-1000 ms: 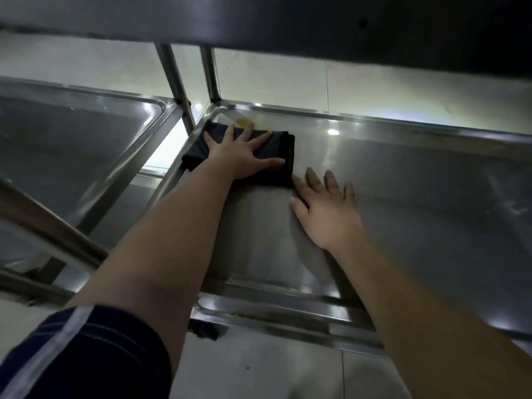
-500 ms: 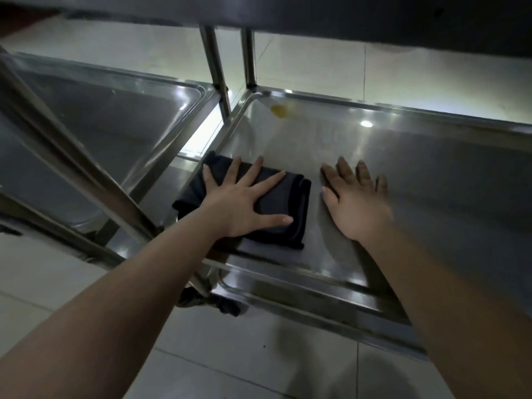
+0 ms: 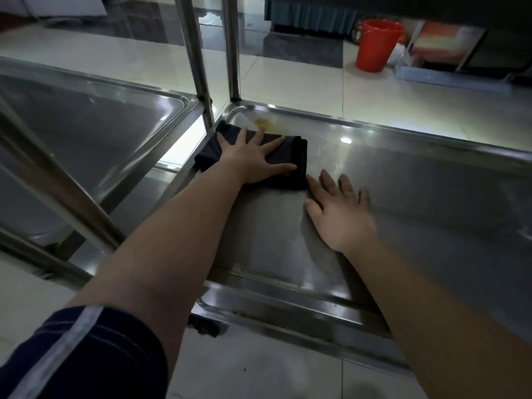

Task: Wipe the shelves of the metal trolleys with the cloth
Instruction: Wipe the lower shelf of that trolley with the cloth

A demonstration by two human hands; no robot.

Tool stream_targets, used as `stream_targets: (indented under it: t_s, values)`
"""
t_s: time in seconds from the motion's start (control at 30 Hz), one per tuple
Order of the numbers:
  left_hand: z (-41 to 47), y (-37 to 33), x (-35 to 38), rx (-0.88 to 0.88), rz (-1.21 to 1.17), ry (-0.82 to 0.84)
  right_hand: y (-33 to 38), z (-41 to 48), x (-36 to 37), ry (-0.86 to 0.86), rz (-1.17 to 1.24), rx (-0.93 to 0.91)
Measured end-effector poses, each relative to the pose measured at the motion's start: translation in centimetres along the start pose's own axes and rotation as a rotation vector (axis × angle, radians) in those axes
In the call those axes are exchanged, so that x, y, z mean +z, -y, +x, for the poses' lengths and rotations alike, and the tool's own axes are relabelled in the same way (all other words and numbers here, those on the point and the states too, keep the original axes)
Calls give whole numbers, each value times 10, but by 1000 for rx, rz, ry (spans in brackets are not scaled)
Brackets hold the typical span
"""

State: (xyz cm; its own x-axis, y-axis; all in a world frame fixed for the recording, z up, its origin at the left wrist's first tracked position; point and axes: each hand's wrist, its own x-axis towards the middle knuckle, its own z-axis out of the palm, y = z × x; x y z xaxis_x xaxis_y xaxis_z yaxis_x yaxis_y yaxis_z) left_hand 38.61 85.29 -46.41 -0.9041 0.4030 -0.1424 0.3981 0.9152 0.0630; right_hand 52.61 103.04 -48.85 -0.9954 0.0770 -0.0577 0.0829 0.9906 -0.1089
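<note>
Pale tiled floor (image 3: 302, 82) under dim light; red bucket (image 3: 377, 44) far back on the right. Two steel trolleys side by side, posts (image 3: 198, 53) close together. Under inspection: lower shelf (image 3: 431, 203) of the right trolley, beneath an upper deck. Left shelf (image 3: 86, 133) touched by neither hand.

Cloth (image 3: 298, 151) found at the shelf's far left corner, folded into a thick dark pad, left edge against the rim and perhaps over it. Pressed flat under left hand (image 3: 253, 161): fingers straight and spread, thumb out along the near side, nothing curled or pinched. Right hand (image 3: 339, 214) likewise flat and unclenched, palm down on bare steel just beside the cloth's near right corner, holding nothing; apparently bracing.

Yellowish stain (image 3: 263, 122) just beyond the cloth, by the far rim, uncovered.

Handling, by judgement:
- Soft, light, limp; no lifting needed, only downward pressure.
- Likely to slide readily on smooth steel; liable to bunch or unfold if shoved from one edge.
- Best driven through the middle of the pad with a broad palm, fingertips towards the leading edge.
- For moving to another shelf, pinch at the fold so that the layers stay together.
- Dampness: cannot tell.

Shelf judged rigid and slick, with a raised rim; corners likely to trap residue, hence extra pressure there.
</note>
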Motion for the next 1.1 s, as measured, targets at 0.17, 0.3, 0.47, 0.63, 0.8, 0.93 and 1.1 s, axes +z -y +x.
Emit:
stream_targets:
  t_s: [0.17,0.3,0.47,0.63,0.8,0.93,1.1]
  values:
    - [-86,2,10,-7,-37,104,1,-3,-6,22,10,-8]
    - [-165,8,18,12,-21,187,4,-10,-11,35,12,-8]
    - [-180,9,24,24,-27,159,7,-17,-8,48,7,-31]
    - [-115,10,21,-12,-30,63,2,-11,-4,16,-24,-30]
    - [-32,4,11,4,0,-11,0,-8,1,24,-24,-17]
    - [2,1,2,26,-5,-27,0,-4,5,-5,-17,-8]
    - [-10,1,1,4,-2,31,0,-1,4,-26,1,-4]
